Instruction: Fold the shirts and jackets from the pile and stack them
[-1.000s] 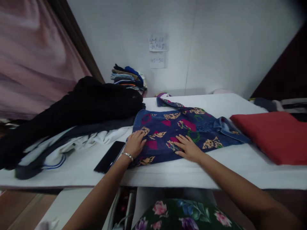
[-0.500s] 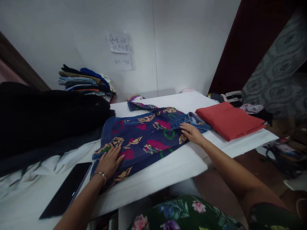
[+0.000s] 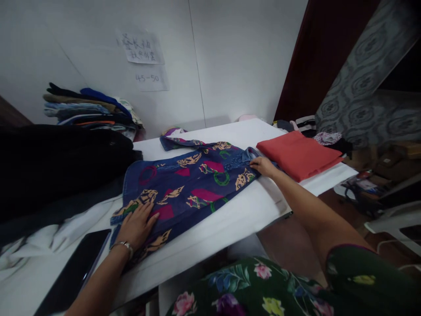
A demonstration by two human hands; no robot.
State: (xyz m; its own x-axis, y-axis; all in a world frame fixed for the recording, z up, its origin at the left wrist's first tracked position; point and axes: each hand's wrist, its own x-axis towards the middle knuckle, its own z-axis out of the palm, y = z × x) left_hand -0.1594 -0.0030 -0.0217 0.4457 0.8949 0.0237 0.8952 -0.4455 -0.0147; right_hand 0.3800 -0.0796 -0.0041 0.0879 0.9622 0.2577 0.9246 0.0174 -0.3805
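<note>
Lengthwise, the shirt (image 3: 197, 177) lies flat before us on the table (image 3: 210, 241), its long axis slanting from the hem (image 3: 128, 177), near on our left, to the collar (image 3: 248, 155), farther off on our right. Our left hand (image 3: 136, 224) rests palm down by the hem, thumb apart from the fingers. Our right hand (image 3: 264, 166) is nearer the collar, thumb and fingertips pinching the shirt just beside it; how much fabric they hold, we cannot tell. Past the collar sits the red cloth (image 3: 299, 153); past the hem, the phone (image 3: 77, 270) and black clothes (image 3: 66, 171).
</note>
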